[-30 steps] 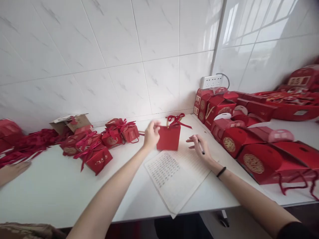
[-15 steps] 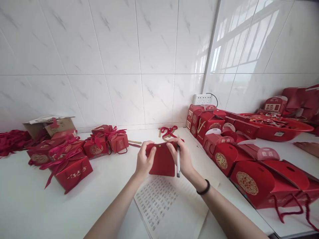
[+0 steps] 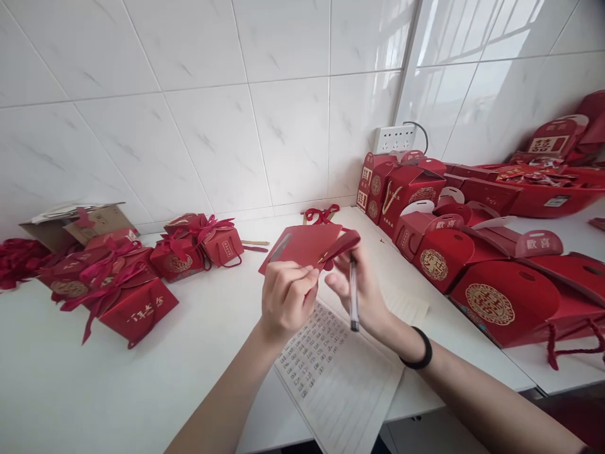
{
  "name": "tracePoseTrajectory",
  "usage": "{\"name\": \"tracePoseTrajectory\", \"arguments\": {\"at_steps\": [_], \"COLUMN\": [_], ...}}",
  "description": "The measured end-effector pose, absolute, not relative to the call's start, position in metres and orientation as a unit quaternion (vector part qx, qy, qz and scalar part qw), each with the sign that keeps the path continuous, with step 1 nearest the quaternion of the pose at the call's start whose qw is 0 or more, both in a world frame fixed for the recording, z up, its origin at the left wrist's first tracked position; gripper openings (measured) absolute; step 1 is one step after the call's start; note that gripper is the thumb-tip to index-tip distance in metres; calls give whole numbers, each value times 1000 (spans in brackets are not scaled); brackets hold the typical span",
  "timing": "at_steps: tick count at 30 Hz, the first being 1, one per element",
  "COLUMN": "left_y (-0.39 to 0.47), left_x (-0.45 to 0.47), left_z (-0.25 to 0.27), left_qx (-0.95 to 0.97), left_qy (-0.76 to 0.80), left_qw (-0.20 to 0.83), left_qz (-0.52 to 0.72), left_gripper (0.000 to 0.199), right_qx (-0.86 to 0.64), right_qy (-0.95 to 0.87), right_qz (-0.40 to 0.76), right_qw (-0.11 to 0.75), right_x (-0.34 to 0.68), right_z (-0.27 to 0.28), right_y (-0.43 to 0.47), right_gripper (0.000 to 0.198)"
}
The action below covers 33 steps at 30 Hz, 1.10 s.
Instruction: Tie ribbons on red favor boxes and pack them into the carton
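Note:
My left hand (image 3: 289, 299) is closed around the near edge of a flat red envelope (image 3: 309, 243), which is tilted above the table. A dull grey strip shows on the envelope's left side. At its right end are a small gold fitting and a red ribbon loop (image 3: 344, 243). My right hand (image 3: 362, 287) grips a clear-barrelled pen (image 3: 353, 296) pointing down, its thumb apart from the pen and its fingers beside the ribbon loop; whether they pinch the loop cannot be made out. Beneath both hands lies an open notebook (image 3: 354, 384) with rows of handwriting on its left part.
Red boxes with ribbon bows (image 3: 142, 302) stand at left, near a cardboard box (image 3: 101, 224). Red gift boxes (image 3: 491, 302) line the right side. Behind them are a red basin (image 3: 543, 198) and a power strip (image 3: 394, 139). A ribbon bow (image 3: 321, 214) lies by the wall.
The envelope has turned from upright to tilted flatter, showing its brighter face and the ribbon loop. My left hand has shifted to its near edge. The view has tilted down and swung.

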State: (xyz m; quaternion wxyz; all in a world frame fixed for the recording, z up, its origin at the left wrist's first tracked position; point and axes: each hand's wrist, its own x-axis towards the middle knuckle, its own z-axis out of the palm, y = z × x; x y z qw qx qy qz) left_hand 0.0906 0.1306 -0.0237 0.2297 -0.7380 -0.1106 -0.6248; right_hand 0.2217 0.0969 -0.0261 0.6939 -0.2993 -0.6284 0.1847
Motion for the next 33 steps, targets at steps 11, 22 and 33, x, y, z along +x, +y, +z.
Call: {"name": "tracePoseTrajectory", "arguments": {"at_steps": [11,22,33], "left_y": [120,114,115], "left_x": [90,78,64], "left_z": [-19,12,18], "left_qx": [-799,-756,-792], "left_qy": [-76,-139,-136], "left_qw": [143,-132,-84], "left_qz": [-579,-625,-589], "left_gripper": [23,27,15], "right_qx": [-396,-296,-327], "right_qy": [-647,-728,-714], "right_qz": [15,-97,-14], "right_qw": [651,610,619], "right_x": [235,230,220], "right_z": [-17,-14,-16], "right_y": [97,87,84], "right_gripper": [19,16,6]}}
